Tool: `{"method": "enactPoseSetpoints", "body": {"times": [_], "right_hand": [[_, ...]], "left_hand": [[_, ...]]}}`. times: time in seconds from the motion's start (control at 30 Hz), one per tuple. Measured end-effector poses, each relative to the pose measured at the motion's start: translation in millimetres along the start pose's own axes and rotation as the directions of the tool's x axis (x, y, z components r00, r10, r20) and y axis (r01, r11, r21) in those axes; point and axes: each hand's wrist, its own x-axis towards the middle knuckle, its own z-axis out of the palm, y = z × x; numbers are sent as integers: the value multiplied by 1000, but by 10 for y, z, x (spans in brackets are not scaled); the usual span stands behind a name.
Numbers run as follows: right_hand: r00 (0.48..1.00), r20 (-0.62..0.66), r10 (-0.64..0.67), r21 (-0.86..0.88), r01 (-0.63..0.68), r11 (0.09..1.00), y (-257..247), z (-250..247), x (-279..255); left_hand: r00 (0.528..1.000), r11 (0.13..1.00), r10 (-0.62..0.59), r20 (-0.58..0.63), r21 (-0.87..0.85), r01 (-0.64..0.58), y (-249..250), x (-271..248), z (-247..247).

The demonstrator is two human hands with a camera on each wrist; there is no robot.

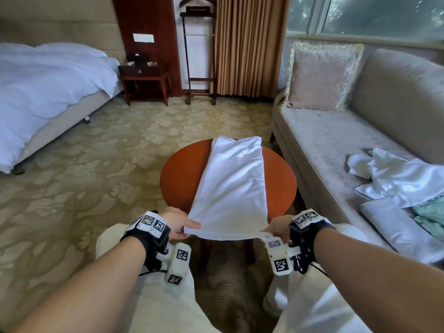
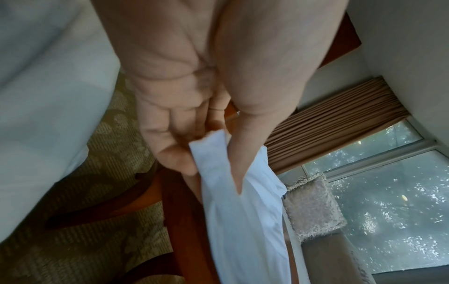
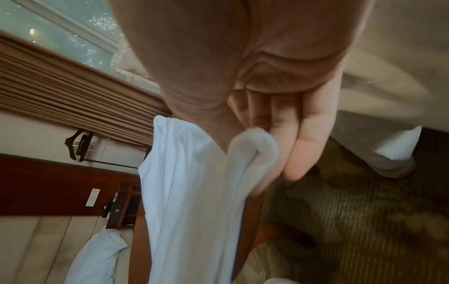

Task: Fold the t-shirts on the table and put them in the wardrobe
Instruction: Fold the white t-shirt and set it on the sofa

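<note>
A white t-shirt [image 1: 233, 179], folded into a long narrow strip, lies lengthwise across the round reddish wooden table [image 1: 180, 174]. Its near end is lifted off the table edge. My left hand [image 1: 179, 224] pinches the near left corner between thumb and fingers, and the left wrist view shows that corner of the t-shirt [image 2: 218, 163] clamped under the thumb. My right hand [image 1: 277, 228] pinches the near right corner. In the right wrist view a bunched fold of the t-shirt [image 3: 252, 151] sits between thumb and fingers.
A beige sofa [image 1: 336, 145] stands right of the table, with a fringed cushion [image 1: 322, 75] and a heap of white and pale green clothes [image 1: 403, 181] on its seat. A bed [image 1: 48, 87], a nightstand [image 1: 144, 80] and a valet stand [image 1: 199, 56] stand beyond the patterned carpet.
</note>
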Motion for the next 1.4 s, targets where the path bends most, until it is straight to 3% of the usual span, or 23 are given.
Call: {"method": "enactPoseSetpoints", "body": {"times": [0.03, 0.13, 0.2, 0.27, 0.33, 0.37, 0.4, 0.43, 0.5, 0.57, 0.77, 0.87, 1.0, 1.2, 1.33, 1.4], "right_hand": [[1000, 3, -14, 77, 14, 997, 34, -34, 2], [999, -47, -11, 49, 14, 999, -35, -111, -185], [992, -124, -16, -99, 4, 995, -127, -200, -311], [981, -156, -117, -314, 63, 947, -206, -297, -460], [967, -157, -202, -384, 128, 914, -219, -403, -499], [963, -148, -226, -291, 176, 941, -230, -438, -521], [959, -158, -236, -84, 225, 971, -240, -483, -545], [953, -190, -236, 114, 260, 959, -254, -504, -596], [953, -185, -238, 309, 286, 907, -276, -574, -734], [946, -171, -277, 415, 324, 850, -282, -631, -893], [907, -206, -367, 550, 417, 724, -326, -809, -1301], [902, -200, -384, 569, 426, 704, -379, -856, -1342], [933, -90, -348, 422, 352, 835, -367, -944, -1120], [953, -168, -250, 533, 302, 791, -360, -973, -811], [953, -243, -183, 592, 295, 750, -414, -1080, -465], [949, -288, -129, 602, 285, 746, -466, -1129, -307]], "left_hand": [[1000, 1000, 11, 5, -4, -11, 9, -38, -4], [997, 997, 69, 24, -41, -68, 86, -163, -24], [992, 992, 116, 42, -55, -114, 191, -219, -64], [986, 987, 162, 51, -23, -161, 312, -303, -82], [975, 975, 220, 37, 10, -221, 431, -442, -70], [967, 967, 253, 35, 22, -254, 483, -519, -64], [957, 957, 287, 44, 31, -288, 532, -593, -49], [946, 947, 319, 56, 28, -321, 567, -652, -55], [916, 920, 389, 93, 13, -392, 617, -758, -84], [889, 899, 436, 138, -28, -437, 675, -845, -137], [832, 884, 463, 304, -230, -407, 867, -1080, -254], [814, 874, 484, 320, -207, -439, 888, -1060, -270], [833, 861, 508, 221, -175, -478, 905, -896, -187], [884, 873, 465, -41, -141, -466, 1013, -520, 46], [861, 871, 486, -148, 161, -463, 1143, -121, 124], [847, 854, 506, -160, 228, -468, 1224, 88, 145]]}}
